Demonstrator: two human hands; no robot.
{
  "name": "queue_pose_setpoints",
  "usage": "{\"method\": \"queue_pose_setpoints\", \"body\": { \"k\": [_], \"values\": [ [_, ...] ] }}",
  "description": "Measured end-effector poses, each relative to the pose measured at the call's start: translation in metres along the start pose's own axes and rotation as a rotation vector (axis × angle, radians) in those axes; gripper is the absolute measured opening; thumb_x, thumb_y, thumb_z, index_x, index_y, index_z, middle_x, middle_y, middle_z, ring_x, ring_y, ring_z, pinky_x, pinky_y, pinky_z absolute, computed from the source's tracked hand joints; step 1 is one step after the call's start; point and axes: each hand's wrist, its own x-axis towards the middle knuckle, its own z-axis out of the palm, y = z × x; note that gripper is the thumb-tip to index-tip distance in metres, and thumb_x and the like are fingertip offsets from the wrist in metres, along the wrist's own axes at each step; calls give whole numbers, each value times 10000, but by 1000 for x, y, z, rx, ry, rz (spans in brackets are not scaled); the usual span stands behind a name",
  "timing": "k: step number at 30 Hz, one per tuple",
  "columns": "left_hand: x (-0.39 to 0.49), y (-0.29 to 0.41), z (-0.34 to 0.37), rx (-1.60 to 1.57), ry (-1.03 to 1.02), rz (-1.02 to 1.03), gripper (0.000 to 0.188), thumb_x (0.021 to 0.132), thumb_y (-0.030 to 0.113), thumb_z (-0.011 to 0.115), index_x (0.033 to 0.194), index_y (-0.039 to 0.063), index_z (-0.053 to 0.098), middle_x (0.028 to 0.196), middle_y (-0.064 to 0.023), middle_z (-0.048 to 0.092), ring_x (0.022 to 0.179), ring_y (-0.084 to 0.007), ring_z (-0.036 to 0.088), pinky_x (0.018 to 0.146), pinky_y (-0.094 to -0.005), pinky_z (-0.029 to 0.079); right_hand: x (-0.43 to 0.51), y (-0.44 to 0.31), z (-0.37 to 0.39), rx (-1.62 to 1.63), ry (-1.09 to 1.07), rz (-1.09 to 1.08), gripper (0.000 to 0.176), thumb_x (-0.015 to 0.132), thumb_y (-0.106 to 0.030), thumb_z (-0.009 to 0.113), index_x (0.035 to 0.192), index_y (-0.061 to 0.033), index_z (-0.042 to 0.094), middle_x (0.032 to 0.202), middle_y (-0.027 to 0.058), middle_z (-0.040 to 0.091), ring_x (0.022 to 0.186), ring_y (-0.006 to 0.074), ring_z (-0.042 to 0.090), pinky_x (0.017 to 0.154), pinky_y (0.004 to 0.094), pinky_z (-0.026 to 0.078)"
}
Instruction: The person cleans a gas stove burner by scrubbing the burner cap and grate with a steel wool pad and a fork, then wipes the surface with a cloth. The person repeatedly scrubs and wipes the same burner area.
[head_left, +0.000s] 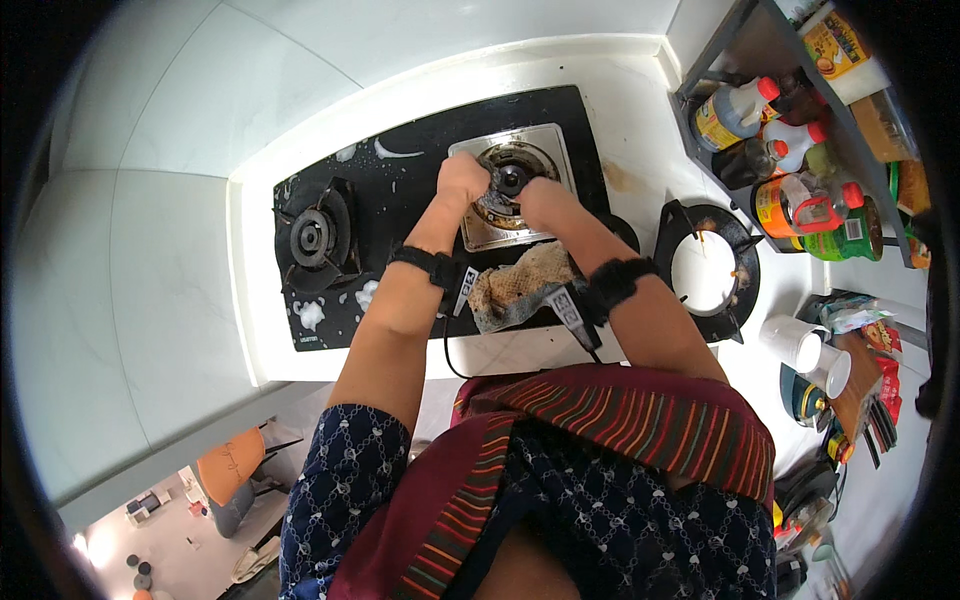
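Both my hands are over the right-hand burner of a black glass gas hob (409, 195). My left hand (463, 178) is curled at the left side of the dark burner head (513, 178). My right hand (546, 202) is bent in against its lower right side. The fingertips of both are hidden, so I cannot tell whether they grip anything. Around the burner, the square steel drip plate (551, 139) carries brown and black grime. A soiled, wet-looking tan and grey cloth (521, 285) lies on the hob below, between my forearms.
White foam (309, 315) dots the hob near the left burner (311, 236), which has its pan support. A separate black pan support (742, 266) rests on the counter at right. Bottles (802, 202) fill a rack, with white cups (791, 341) nearby. Devices strapped to my forearms trail cables.
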Motion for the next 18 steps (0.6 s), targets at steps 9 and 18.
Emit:
{"method": "queue_pose_setpoints", "body": {
  "k": [9, 18],
  "values": [
    [1, -13, 14, -243, 359, 173, 345, 710, 56, 569, 1043, 7, 644, 977, -240, 637, 953, -378, 606, 837, -406, 482, -52, -17, 54, 590, 384, 124, 455, 795, -23, 461, 1223, -117, 582, 1022, 220, 626, 968, 377, 587, 825, 432, 481],
    [-20, -17, 4, -7, 21, 160, 337, 714, 57, 556, 1035, 4, 643, 967, -249, 636, 944, -388, 606, 832, -407, 490, -20, 9, 10, 254, 116, 20, 339, 790, -46, 490, 1083, -79, 657, 930, 202, 649, 910, 355, 615, 792, 413, 495]
  ]
}}
